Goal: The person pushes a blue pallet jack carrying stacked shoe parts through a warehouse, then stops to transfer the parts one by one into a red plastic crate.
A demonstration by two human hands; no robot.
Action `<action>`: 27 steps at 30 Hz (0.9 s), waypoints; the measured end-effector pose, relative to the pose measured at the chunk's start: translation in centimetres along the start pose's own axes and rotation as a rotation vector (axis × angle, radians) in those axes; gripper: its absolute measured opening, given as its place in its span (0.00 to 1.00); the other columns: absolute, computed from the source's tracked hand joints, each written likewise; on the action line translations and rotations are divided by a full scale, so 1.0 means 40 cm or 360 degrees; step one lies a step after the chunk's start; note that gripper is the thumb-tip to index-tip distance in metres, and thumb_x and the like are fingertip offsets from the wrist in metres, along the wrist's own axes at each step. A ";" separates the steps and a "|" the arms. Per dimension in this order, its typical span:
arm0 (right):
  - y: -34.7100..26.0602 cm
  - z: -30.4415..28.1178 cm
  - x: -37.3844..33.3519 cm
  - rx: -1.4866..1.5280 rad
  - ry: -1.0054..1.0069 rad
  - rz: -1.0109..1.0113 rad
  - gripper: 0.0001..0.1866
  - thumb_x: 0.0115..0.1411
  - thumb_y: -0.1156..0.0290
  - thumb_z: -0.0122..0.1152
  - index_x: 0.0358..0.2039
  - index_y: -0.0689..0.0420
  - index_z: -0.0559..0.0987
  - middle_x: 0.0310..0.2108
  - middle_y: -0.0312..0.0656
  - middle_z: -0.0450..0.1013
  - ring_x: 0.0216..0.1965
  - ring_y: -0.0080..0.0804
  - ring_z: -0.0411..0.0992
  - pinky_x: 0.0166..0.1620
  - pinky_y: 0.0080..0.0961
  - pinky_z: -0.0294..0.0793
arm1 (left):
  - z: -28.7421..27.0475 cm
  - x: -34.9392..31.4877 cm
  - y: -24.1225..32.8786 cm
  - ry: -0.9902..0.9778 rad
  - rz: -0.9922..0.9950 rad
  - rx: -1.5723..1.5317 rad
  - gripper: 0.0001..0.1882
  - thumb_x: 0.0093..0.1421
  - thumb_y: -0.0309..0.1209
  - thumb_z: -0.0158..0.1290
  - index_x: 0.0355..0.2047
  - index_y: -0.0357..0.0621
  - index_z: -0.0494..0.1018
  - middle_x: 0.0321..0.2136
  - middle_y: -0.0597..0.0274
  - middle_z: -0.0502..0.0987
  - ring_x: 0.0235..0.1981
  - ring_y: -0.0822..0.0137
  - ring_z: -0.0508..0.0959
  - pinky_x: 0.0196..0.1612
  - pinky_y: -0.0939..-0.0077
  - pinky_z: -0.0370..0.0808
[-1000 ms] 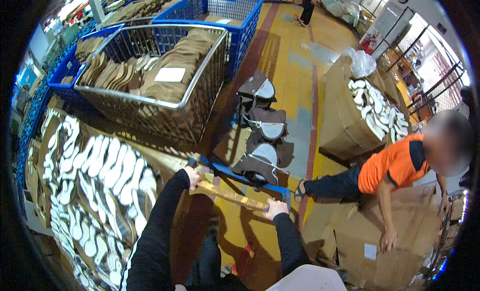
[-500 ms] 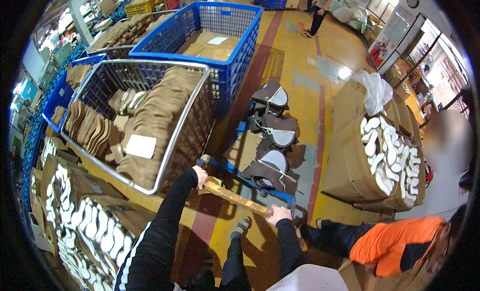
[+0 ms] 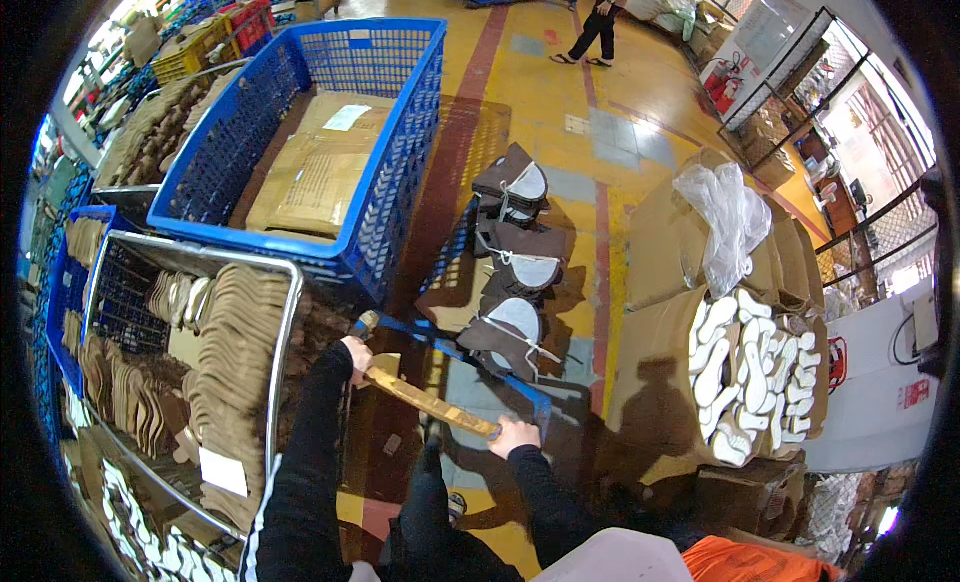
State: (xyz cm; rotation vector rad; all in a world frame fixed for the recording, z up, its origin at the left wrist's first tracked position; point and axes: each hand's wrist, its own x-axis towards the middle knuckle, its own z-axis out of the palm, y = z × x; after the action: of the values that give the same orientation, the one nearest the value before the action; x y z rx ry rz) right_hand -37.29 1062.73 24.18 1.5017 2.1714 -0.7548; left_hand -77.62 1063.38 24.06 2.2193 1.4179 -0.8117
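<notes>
My left hand (image 3: 357,360) is wrapped round the left end of a trolley handle (image 3: 430,404), a bar covered in yellow tape. At its right end my right hand (image 3: 515,437) has its fingers closed round the bar. Beyond the handle is the trolley's blue frame (image 3: 432,334). Three bundles of dark grey cut pieces with pale rounded parts lie in a row on the trolley: a near bundle (image 3: 512,327), a middle bundle (image 3: 525,270) and a far bundle (image 3: 518,187). White string ties them.
On the left stand a large blue crate (image 3: 400,172) with flat cardboard in it and a metal-rimmed cart (image 3: 290,312) of brown sole-shaped pieces. A carton (image 3: 655,352) of white soles stands at the right. An orange garment (image 3: 750,562) shows below; a person (image 3: 600,27) stands far ahead.
I have moved forward with the trolley, both hands staying on the handle. The crates and the carton have come nearer, and the person in orange has slipped toward the lower edge.
</notes>
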 end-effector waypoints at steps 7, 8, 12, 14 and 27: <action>-0.085 -0.102 0.172 0.0204 -0.0064 -0.0050 0.16 0.45 0.60 0.55 0.34 0.53 0.74 0.25 0.50 0.75 0.28 0.48 0.75 0.32 0.41 0.73 | -0.037 0.124 -0.209 -0.0197 -0.0148 -0.0134 0.19 0.28 0.44 0.59 0.21 0.46 0.78 0.21 0.57 0.77 0.30 0.57 0.77 0.33 0.63 0.74; -0.087 -0.118 0.175 0.0258 -0.0186 -0.0029 0.15 0.44 0.61 0.55 0.33 0.54 0.74 0.23 0.49 0.75 0.26 0.48 0.75 0.30 0.41 0.73 | -0.043 0.132 -0.212 -0.0207 -0.0129 -0.0071 0.19 0.28 0.44 0.58 0.21 0.46 0.78 0.21 0.56 0.77 0.30 0.57 0.77 0.33 0.62 0.74; -0.095 -0.128 0.174 0.0325 -0.0136 0.0087 0.15 0.47 0.57 0.53 0.30 0.54 0.72 0.24 0.51 0.75 0.28 0.49 0.74 0.31 0.42 0.73 | -0.054 0.136 -0.219 0.0032 -0.0049 -0.0117 0.11 0.28 0.38 0.53 0.14 0.48 0.76 0.19 0.60 0.77 0.28 0.58 0.77 0.35 0.68 0.75; -0.095 -0.122 0.163 0.0347 -0.0078 0.0063 0.14 0.47 0.57 0.53 0.29 0.54 0.72 0.24 0.50 0.75 0.27 0.49 0.74 0.30 0.43 0.72 | -0.050 0.124 -0.225 0.0007 0.0001 -0.0093 0.12 0.28 0.38 0.53 0.15 0.48 0.76 0.20 0.61 0.77 0.30 0.59 0.77 0.37 0.70 0.74; -0.109 -0.108 0.172 0.0293 0.0102 0.0047 0.15 0.44 0.59 0.55 0.31 0.54 0.74 0.24 0.48 0.75 0.28 0.46 0.75 0.32 0.41 0.73 | -0.054 0.130 -0.228 0.0065 0.0031 0.0164 0.10 0.35 0.38 0.52 0.16 0.47 0.75 0.19 0.61 0.77 0.26 0.63 0.77 0.42 0.76 0.70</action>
State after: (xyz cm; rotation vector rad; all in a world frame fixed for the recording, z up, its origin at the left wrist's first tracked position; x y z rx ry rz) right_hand -43.85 1069.23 24.37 1.6651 2.1708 -0.9303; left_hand -83.66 1072.02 22.23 2.3354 1.4005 -0.8556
